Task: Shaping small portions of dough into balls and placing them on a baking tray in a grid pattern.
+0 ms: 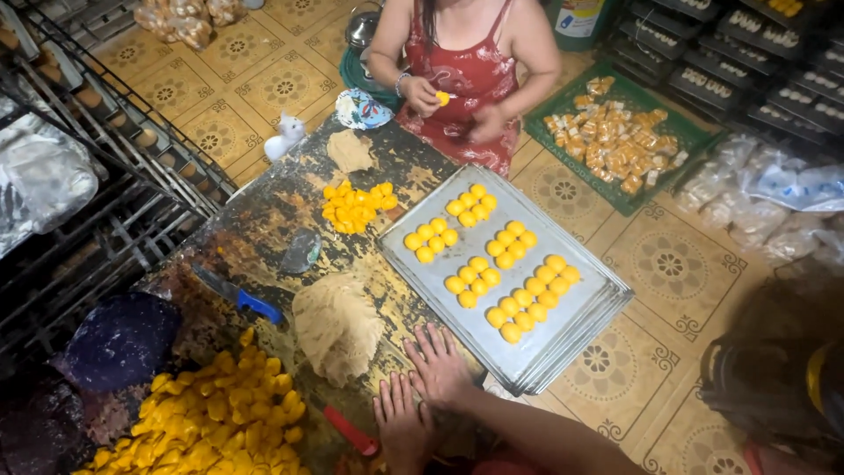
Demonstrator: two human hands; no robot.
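My left hand point(401, 424) lies flat on the worn dark table point(264, 220) at its near edge, fingers apart and holding nothing. My right hand point(439, 362) rests just above it, palm down with fingers spread, next to the near corner of a stack of metal trays point(580, 303). The top tray carries several groups of round yellow balls point(508, 271). A lump of beige dough point(337, 327) sits left of my hands. A red-handled tool point(350, 431) lies by my left hand.
Across the table a person in a red dress holds a yellow piece point(442, 98). A heap of yellow pieces point(211, 413), a smaller pile point(355, 207), a blue-handled knife point(239, 297) and a dark bowl point(121, 341) are here. A green crate of wrapped pastries point(615, 141) and wire racks point(97, 176) stand nearby.
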